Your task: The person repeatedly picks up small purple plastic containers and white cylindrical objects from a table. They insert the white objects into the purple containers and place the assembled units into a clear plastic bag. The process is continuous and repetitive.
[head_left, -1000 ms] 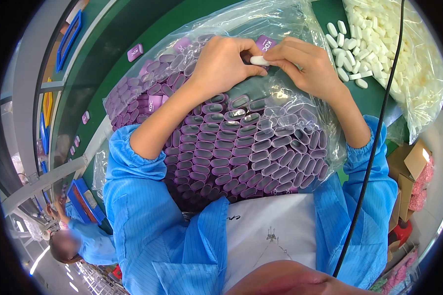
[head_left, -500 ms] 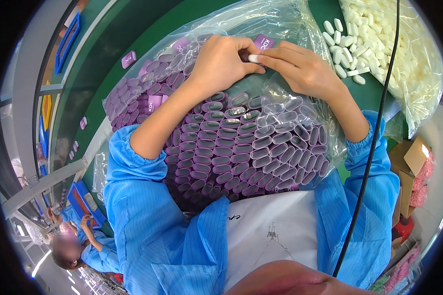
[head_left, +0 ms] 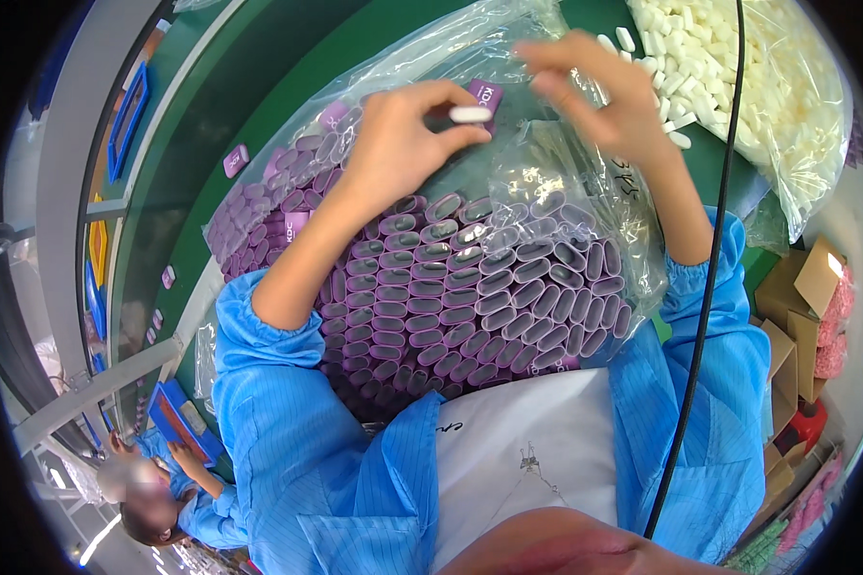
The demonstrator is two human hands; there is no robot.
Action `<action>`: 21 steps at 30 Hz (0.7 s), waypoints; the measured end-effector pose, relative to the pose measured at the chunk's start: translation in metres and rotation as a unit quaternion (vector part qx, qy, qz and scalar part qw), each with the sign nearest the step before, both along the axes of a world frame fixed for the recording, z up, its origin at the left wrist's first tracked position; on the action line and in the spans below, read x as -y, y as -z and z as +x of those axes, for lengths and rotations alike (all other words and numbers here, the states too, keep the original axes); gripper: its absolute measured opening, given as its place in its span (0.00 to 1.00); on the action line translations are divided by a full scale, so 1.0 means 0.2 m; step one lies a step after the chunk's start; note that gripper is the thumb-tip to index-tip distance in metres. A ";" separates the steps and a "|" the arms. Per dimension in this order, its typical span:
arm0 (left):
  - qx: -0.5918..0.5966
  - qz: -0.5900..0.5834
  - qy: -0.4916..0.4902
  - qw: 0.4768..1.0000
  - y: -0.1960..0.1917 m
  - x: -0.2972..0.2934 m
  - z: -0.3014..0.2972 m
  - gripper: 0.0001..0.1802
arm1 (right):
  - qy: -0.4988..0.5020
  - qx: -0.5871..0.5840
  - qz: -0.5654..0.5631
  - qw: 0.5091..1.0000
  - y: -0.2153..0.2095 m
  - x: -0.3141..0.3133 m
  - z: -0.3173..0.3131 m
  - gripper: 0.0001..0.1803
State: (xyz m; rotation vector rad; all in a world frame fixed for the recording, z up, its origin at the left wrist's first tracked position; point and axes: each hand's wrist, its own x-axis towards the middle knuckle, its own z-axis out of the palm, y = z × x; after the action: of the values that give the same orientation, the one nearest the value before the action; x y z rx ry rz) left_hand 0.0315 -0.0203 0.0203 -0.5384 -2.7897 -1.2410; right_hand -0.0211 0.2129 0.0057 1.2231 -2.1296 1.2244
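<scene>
My left hand (head_left: 393, 139) is closed in a pinch, with a white oval piece (head_left: 470, 114) between thumb and forefinger. Just beyond it lies a purple oval case piece (head_left: 484, 94) with white print, on the clear plastic. To the right, my right hand (head_left: 609, 96) is raised and smeared by motion; its thumb and fingers are apart and nothing shows between them. Below both hands, many hollow purple oval shells (head_left: 427, 287) stand packed in rows, open ends up, partly under a clear plastic bag (head_left: 537, 158).
A clear bag of white oval pieces (head_left: 700, 67) lies at the far right on the green table (head_left: 594, 14). A black cable (head_left: 705, 287) hangs down across the right side. Cardboard boxes (head_left: 786, 297) stand at right. Lower left, a co-worker (head_left: 201, 513) sits by a blue tray (head_left: 182, 422).
The hands have separated. My right hand has let go of the white piece and moved up and right, its fingers opening; the left keeps the white piece, slightly further left.
</scene>
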 end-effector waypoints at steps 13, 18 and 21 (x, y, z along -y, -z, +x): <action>0.146 -0.282 -0.058 0.947 0.11 1.04 -0.61 0.23 | 0.327 -0.005 0.285 0.901 0.16 -0.25 -0.30 0.13; -0.164 -0.348 -0.109 0.916 0.10 0.73 -0.54 0.25 | 0.360 -0.034 0.217 0.907 0.12 -0.18 -0.23 0.04; -0.142 -0.154 -0.027 0.977 -0.07 0.22 -0.32 0.13 | 0.333 -0.062 0.178 0.924 0.09 -0.15 -0.20 0.04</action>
State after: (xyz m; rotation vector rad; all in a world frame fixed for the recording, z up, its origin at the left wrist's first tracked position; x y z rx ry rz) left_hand -0.0323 -0.0651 0.0347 -0.5951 -2.7361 -0.6587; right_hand -0.0612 0.2430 -0.0114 0.5652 -2.4290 0.4685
